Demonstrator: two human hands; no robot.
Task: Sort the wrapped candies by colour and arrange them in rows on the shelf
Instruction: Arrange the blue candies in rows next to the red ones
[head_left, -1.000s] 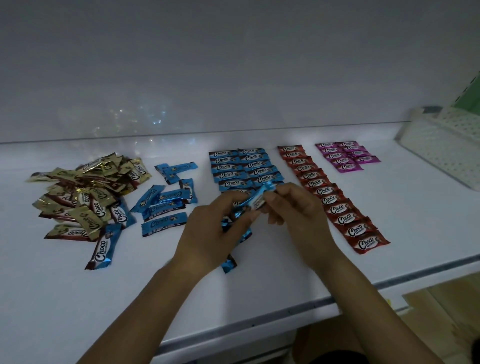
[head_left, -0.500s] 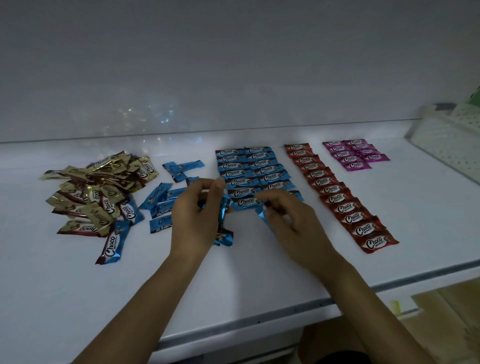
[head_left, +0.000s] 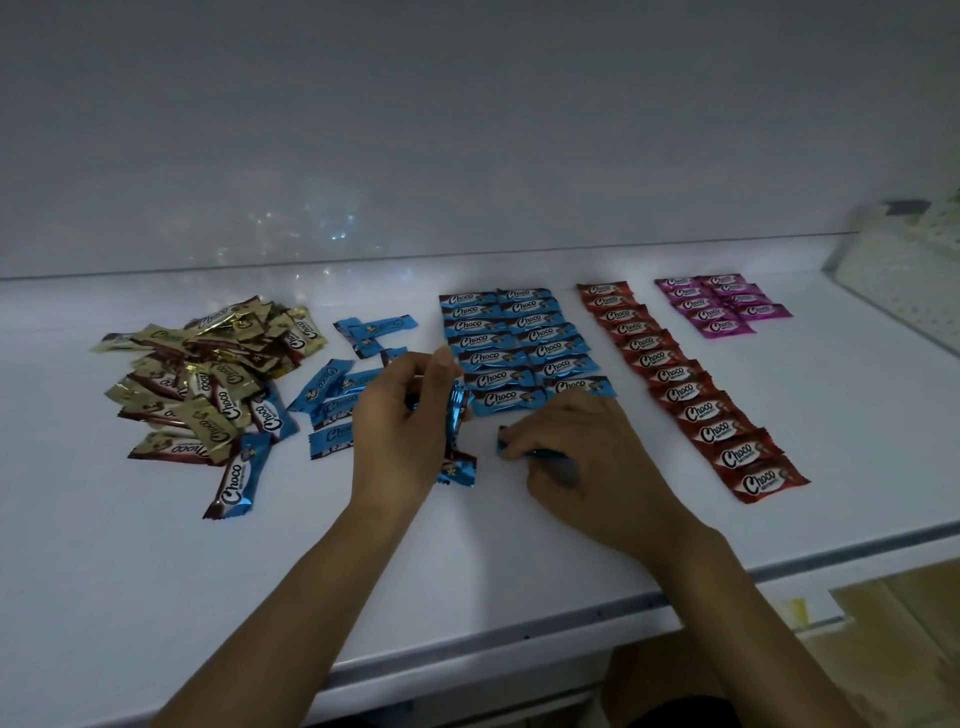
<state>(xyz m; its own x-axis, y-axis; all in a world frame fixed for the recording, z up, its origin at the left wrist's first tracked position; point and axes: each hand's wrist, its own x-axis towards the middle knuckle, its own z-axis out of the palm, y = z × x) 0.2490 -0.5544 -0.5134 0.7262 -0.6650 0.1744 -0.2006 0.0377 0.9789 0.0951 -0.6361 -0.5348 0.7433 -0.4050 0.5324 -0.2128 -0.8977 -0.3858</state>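
On the white shelf (head_left: 519, 545) lie two columns of blue candies (head_left: 519, 343), one long row of red candies (head_left: 680, 387) and a small block of pink candies (head_left: 719, 306). A mixed gold pile (head_left: 208, 374) sits at the left, with loose blue candies (head_left: 332, 400) beside it. My left hand (head_left: 405, 431) grips a bunch of blue candies (head_left: 457, 415) upright. My right hand (head_left: 582, 452) pinches one blue candy (head_left: 524, 452) flat against the shelf, just in front of the blue columns.
A white perforated tray (head_left: 904, 280) stands at the far right. The shelf's back wall (head_left: 467, 130) rises behind the rows. The shelf's front edge (head_left: 623, 603) runs across below my forearms, with a brown floor beyond at the lower right.
My right hand has taken one blue candy from the bunch and lowered it onto the shelf below the blue columns. My left hand has drawn back to the left with the bunch.
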